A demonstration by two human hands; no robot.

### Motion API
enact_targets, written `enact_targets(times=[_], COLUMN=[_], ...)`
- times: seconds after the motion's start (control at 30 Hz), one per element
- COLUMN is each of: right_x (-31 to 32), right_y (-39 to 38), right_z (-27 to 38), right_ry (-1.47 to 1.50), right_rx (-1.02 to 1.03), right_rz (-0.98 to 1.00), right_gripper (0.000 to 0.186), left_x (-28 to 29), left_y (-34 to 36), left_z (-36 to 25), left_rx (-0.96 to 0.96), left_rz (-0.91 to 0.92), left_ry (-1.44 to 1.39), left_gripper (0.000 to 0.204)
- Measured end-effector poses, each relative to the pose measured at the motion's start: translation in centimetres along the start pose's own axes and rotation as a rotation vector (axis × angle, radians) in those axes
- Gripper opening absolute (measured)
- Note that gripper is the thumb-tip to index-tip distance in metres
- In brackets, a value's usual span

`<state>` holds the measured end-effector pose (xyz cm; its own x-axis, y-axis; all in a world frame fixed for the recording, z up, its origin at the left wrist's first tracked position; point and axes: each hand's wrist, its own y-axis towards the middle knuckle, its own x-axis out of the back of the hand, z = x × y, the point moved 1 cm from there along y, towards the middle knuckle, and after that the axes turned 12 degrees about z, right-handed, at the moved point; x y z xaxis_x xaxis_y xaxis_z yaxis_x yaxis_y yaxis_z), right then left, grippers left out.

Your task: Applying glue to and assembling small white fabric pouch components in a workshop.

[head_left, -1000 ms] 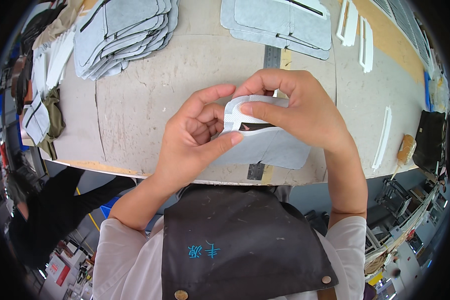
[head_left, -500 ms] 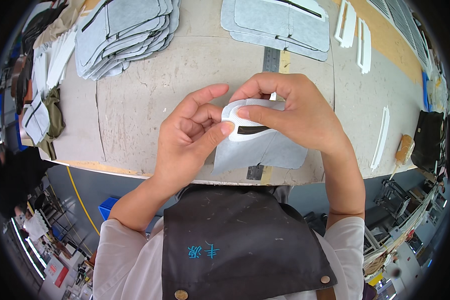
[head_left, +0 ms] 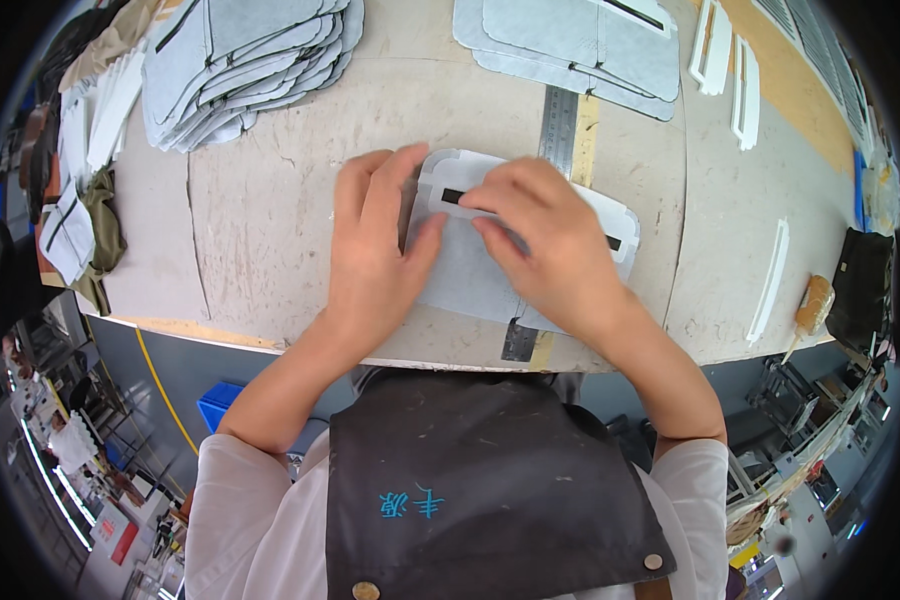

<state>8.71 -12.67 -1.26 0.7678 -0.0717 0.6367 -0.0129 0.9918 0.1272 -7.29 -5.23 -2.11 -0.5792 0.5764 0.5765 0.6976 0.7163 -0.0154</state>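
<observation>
A grey fabric panel (head_left: 470, 270) lies flat on the worktable, with a white frame (head_left: 615, 215) and black slot along its upper part. My left hand (head_left: 375, 255) is at the panel's left edge, thumb apart from its bent fingers. My right hand (head_left: 560, 265) is over the panel, fingertips near or on the black slot and thumb apart. Neither hand visibly grips anything. A metal ruler (head_left: 558, 130) runs beneath the panel beside a yellow strip.
Stacked grey panels (head_left: 250, 50) lie at back left, more panels (head_left: 570, 70) at back centre. White frames (head_left: 745, 95) and a loose strip (head_left: 770, 280) lie right, near a tan wrapped tool (head_left: 813, 305) and black bag (head_left: 860, 280). White pieces (head_left: 105, 110) and olive fabric (head_left: 105, 240) lie left.
The panel has gone from held and curled to lying flat, its frame stretching farther right. Both hands have let it go; my right fingers have moved down over the slot.
</observation>
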Motion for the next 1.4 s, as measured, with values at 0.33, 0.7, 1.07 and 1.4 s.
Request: enact_targets(times=[0.33,0.7,1.07,1.4], right_x=[-2.3,-2.2,-2.4,-2.7], right_y=[-1.0,-0.9,-1.2,-1.2], right_z=[-1.0,-1.0,-1.7,-1.8], right_ry=[-0.317,-0.495,-0.472,-0.49], right_rx=[0.127,0.215,0.228,0.205], right_rz=[0.053,0.129,0.136,0.076], right_gripper=[0.036,0.034,0.037,0.037], left_x=[0.1,0.0,-0.4,-0.3], left_y=[1.5,2.0,1.9,1.9], left_z=[1.9,1.6,2.1,2.1], left_rx=[-0.202,-0.134,-0.174,-0.155], left_rz=[-0.067,-0.036,-0.038,-0.005], left_ry=[0.219,0.204,0.23,0.203], left_gripper=[0.016,0.015,0.02,0.019])
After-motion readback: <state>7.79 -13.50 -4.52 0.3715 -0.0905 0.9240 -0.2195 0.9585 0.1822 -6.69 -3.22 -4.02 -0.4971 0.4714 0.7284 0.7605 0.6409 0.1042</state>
